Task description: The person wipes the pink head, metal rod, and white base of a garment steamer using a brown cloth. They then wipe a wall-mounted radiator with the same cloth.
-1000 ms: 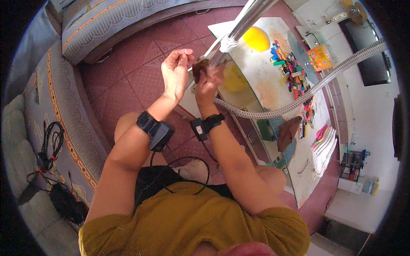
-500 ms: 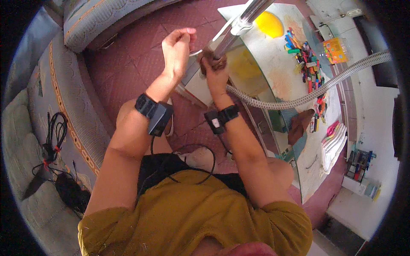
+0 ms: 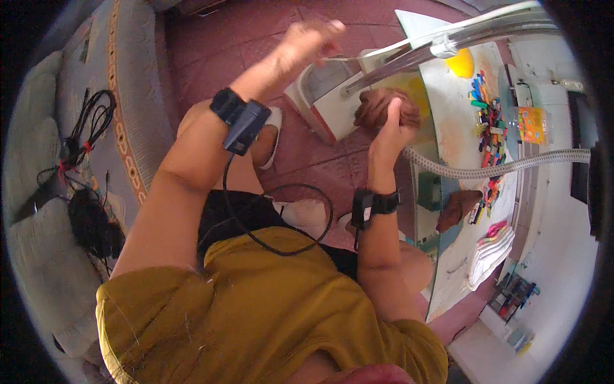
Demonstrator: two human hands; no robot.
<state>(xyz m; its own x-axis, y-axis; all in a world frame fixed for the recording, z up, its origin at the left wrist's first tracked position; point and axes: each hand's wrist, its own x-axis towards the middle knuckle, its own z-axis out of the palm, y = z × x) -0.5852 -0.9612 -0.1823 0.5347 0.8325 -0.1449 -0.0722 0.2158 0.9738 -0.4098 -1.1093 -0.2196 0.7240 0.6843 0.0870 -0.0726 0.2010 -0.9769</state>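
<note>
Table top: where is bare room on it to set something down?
The table is bare between the yellow ball and the ribbed hose, left of the toy bricks. A second patch lies below the brown thing, left of the folded cloths. The brick strip along the far edge is crowded.

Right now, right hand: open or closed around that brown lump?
Closed. The right hand has its fingers wrapped round the brown lump, held over the table edge.

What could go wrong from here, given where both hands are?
The right hand grips a brown clump right beside the ribbed hose; a snag seems possible. The left hand is raised close to the metal tube and could knock it. The wrist cable hangs in a loose loop and may catch.
</note>
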